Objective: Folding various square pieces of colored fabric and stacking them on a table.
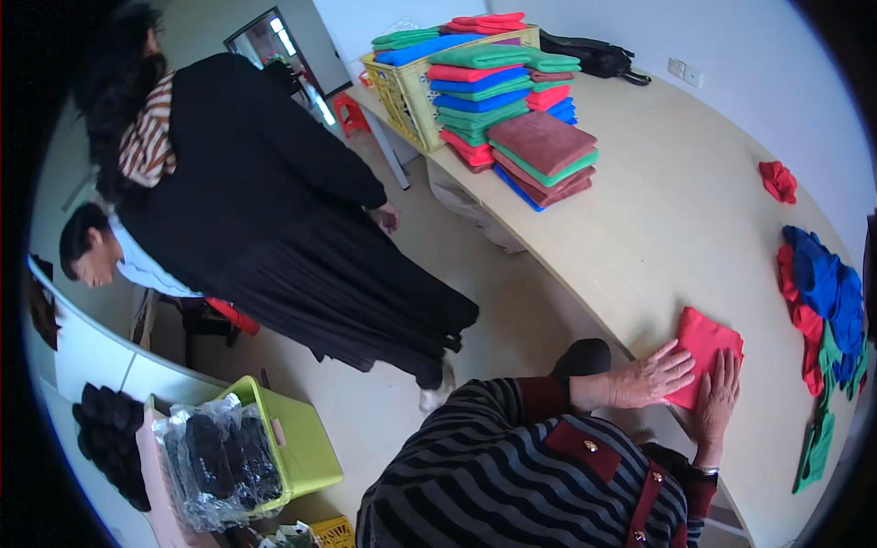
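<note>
A red folded cloth (703,333) lies flat near the front edge of the table. My left hand (653,376) rests across its left side, palm down with the fingers stretched out. Lower on the same cloth, my right hand (720,395) lies flat, its fingers pointing away from me. Neither hand grips anything. Farther along the table, folded cloths in brown, green and blue form a short stack (545,151). Taller piles of folded green, red and blue cloths (480,100) stand behind it.
A yellow crate (402,100) of folded cloths stands at the table's far end, near a black bag (594,57). Loose blue cloths (827,274) and a crumpled red one (777,183) lie rightward. Left are a person in black (247,164), another person, and a green bin (306,447).
</note>
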Tool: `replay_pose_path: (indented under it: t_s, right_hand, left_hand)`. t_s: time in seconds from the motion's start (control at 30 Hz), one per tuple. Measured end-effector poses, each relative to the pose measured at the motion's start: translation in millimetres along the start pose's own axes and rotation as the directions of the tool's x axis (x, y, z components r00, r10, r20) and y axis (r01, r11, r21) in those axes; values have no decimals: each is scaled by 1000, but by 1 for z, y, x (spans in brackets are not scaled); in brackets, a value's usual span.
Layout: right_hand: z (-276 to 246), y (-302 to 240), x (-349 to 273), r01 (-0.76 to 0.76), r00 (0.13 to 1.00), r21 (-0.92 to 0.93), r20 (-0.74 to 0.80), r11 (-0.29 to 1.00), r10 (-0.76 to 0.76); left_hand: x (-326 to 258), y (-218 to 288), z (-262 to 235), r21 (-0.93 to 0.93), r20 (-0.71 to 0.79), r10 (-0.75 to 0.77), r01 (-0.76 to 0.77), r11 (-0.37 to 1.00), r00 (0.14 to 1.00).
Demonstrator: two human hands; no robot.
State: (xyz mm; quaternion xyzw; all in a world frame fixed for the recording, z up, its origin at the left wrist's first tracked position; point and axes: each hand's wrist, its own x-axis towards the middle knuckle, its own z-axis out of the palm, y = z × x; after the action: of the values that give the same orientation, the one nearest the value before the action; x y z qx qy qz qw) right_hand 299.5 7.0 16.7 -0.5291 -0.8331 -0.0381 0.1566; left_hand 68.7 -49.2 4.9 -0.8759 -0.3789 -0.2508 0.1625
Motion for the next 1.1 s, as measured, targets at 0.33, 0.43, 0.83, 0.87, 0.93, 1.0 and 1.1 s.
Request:
replay_pose_path:
  t_s: [0.33, 0.43, 0.83, 0.87, 0.93, 1.0, 1.1]
  right_hand:
    - [-1, -8, -4, -152, 988, -70, -9, 986, 152]
    - [8, -6, -3, -158, 987, -38, -14, 987, 158]
    - [-9, -74, 8, -24, 999, 150, -17, 988, 27]
    - [-11, -83, 9, 18, 1000, 173, -19, 985, -15]
    - [-11, -97, 14, 38, 999, 191, -14, 981, -36]
    - [-11, -110, 18, 91, 996, 218, -14, 972, -90]
    - [-14, -127, 19, 116, 993, 242, -1, 963, -119]
  left_hand:
    - [2, -4, -14, -392, 64, -350, 346, 852, 935]
    - [16, -22, -23, -404, 200, -543, 573, 713, 816]
    - [-5, -31, -5, -630, 226, -833, 728, 270, 505]
    - [-22, -36, 3, -720, 243, -858, 677, 152, 452]
    - [-40, -38, 4, -790, 272, -874, 612, 36, 402]
    - [-53, -36, -4, -879, 325, -879, 453, -146, 349]
    - [-61, -39, -28, -870, 470, -818, 331, -366, 332]
